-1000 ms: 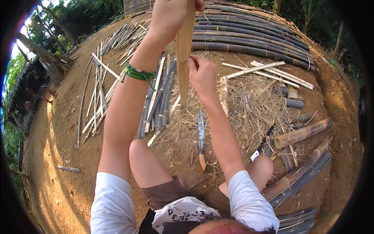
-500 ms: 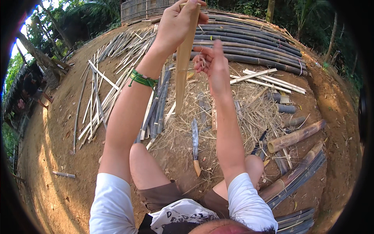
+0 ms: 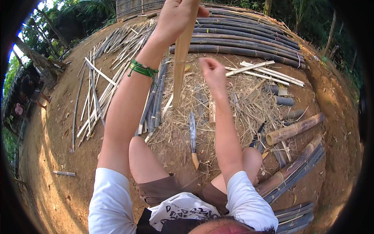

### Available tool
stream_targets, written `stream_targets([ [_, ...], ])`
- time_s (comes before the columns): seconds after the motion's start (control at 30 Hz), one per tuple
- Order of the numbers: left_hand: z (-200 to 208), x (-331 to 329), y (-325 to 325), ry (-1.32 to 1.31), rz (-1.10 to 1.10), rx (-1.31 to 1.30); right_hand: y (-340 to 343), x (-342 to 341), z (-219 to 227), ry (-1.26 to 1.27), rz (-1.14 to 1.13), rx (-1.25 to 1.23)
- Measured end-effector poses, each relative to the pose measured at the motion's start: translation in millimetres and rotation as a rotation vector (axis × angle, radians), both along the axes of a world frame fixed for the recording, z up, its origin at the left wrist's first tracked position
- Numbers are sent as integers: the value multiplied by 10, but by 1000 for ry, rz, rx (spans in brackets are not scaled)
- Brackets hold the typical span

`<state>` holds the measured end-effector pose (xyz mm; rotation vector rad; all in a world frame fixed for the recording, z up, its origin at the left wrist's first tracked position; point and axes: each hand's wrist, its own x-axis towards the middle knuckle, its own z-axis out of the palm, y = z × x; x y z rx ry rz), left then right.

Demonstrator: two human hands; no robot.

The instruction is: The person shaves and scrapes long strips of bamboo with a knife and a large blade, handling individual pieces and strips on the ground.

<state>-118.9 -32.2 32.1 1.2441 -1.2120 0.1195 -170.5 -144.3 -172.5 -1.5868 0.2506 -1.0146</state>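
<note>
My left hand [image 3: 176,21], raised at the top of the view, is closed around a pale split bamboo slat [image 3: 180,64]. The slat hangs down almost upright, its lower end above the shavings. My right hand [image 3: 213,74] is just right of the slat and apart from it. Its fingers are curled together, and whatever lies inside them is hidden. On the ground between my knees lies a machete [image 3: 193,134], its wooden handle towards me and its blade pointing away.
Bamboo shavings [image 3: 249,103] cover the ground ahead. Split strips [image 3: 111,87] lie scattered to the left, and long dark bamboo poles [image 3: 241,39] at the back. Cut bamboo pieces [image 3: 296,128] lie on the right. At the far left, a person [image 3: 33,91] bends down.
My right hand has come down slightly, and its raised finger has folded in. The left hand, still holding the slat, has shifted slightly up in view.
</note>
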Motion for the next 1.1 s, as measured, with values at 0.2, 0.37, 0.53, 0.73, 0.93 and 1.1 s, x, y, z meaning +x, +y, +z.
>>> stream_targets([
  [0.2,-71,48,-168,-13,-97,-47,407,264,-133,23,-30,-65],
  [0.37,-57,100,-118,-65,-58,-29,237,200,-81,-428,62,176],
  [0.53,-58,43,-146,5,-105,-54,18,334,-504,-42,65,45],
  [0.73,-88,112,-157,-55,-149,-70,151,480,-575,-77,46,-127],
  [0.93,-78,47,-73,12,-122,-70,-2,164,-407,-197,52,150],
  [1.1,-200,-258,-113,-49,-171,-50,266,317,-437,12,198,-269],
])
